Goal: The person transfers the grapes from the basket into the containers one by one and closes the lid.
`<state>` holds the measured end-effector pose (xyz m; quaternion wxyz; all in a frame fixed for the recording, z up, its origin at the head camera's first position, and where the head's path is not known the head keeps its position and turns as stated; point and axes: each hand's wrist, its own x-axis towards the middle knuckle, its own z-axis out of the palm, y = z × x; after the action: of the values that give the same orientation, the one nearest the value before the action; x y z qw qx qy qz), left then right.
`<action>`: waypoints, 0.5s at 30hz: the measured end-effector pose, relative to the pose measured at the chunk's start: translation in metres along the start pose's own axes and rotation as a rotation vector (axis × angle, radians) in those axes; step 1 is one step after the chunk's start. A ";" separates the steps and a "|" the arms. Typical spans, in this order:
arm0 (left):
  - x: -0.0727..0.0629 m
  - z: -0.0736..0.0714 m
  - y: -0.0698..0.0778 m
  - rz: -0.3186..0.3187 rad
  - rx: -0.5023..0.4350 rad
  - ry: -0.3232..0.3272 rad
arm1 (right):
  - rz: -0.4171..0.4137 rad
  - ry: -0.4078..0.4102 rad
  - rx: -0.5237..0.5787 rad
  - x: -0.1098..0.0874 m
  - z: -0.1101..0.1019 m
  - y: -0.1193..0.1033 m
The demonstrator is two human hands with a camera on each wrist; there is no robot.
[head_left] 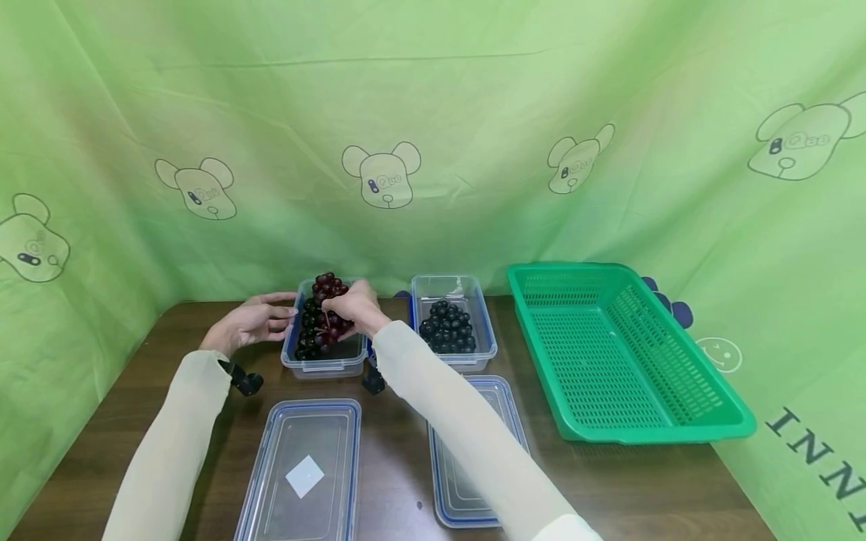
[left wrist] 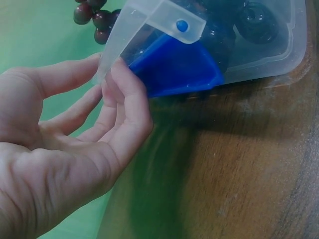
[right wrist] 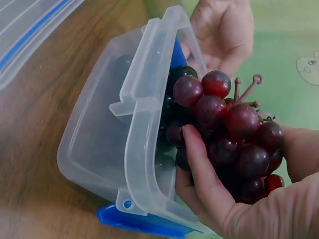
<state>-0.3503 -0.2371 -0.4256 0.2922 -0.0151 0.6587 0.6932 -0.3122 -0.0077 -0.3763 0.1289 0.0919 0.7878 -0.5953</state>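
Observation:
My right hand (head_left: pixel 358 306) holds a bunch of dark red grapes (right wrist: pixel 239 124) by its stem side, at the top of the left clear plastic container (head_left: pixel 331 367). Part of the bunch stands up above the far rim. Inside that container lies a bunch of black grapes (head_left: pixel 308 330), partly covered by the red ones. At the container's left side, my left hand (head_left: pixel 250 323) pinches the rim between thumb and fingers, beside a hanging blue latch (left wrist: pixel 179 67). The right wrist view has the red grapes resting across the palm and fingers.
A second clear container (head_left: pixel 483 330) with black grapes stands to the right. Two clear lids lie in front, one with a white label (head_left: pixel 304 476), the other lid (head_left: pixel 449 481) under my right forearm. A green basket (head_left: pixel 564 406) stands at the right, before a green curtain (head_left: pixel 473 98).

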 end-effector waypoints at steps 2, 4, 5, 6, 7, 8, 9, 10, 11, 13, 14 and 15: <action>-0.001 -0.001 0.000 -0.001 -0.005 -0.012 | 0.000 0.010 -0.040 0.001 0.001 -0.001; -0.001 -0.001 0.001 -0.005 -0.014 -0.015 | 0.000 0.010 -0.080 0.002 0.001 -0.002; -0.002 -0.001 0.001 -0.004 -0.015 -0.020 | 0.000 0.007 -0.101 0.003 0.000 -0.003; -0.002 0.000 0.001 -0.004 -0.013 -0.021 | -0.001 0.004 -0.127 0.004 0.000 -0.003; -0.002 0.000 0.001 -0.003 -0.009 -0.024 | -0.002 -0.001 -0.152 0.004 0.000 -0.004; -0.003 0.000 0.002 -0.003 -0.008 -0.024 | -0.003 -0.007 -0.181 0.006 -0.001 -0.005; -0.002 0.001 0.001 -0.005 -0.004 -0.018 | -0.005 -0.015 -0.212 0.007 -0.001 -0.005; -0.002 0.001 0.001 -0.004 0.001 -0.017 | -0.009 -0.025 -0.249 0.008 -0.001 -0.005; -0.002 0.001 0.001 -0.004 0.008 -0.016 | -0.019 -0.032 -0.296 0.008 -0.001 -0.006; -0.002 0.001 0.001 -0.005 0.018 -0.010 | -0.038 -0.052 -0.405 0.008 0.000 -0.006; -0.002 0.001 0.001 -0.005 0.020 -0.008 | -0.049 -0.061 -0.461 0.008 0.001 -0.007; -0.002 0.001 0.001 -0.005 0.021 -0.006 | -0.060 -0.071 -0.505 0.006 0.002 -0.007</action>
<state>-0.3490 -0.2366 -0.4237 0.2960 -0.0118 0.6650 0.6856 -0.3204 -0.0114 -0.3720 0.1576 0.0124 0.9087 -0.3863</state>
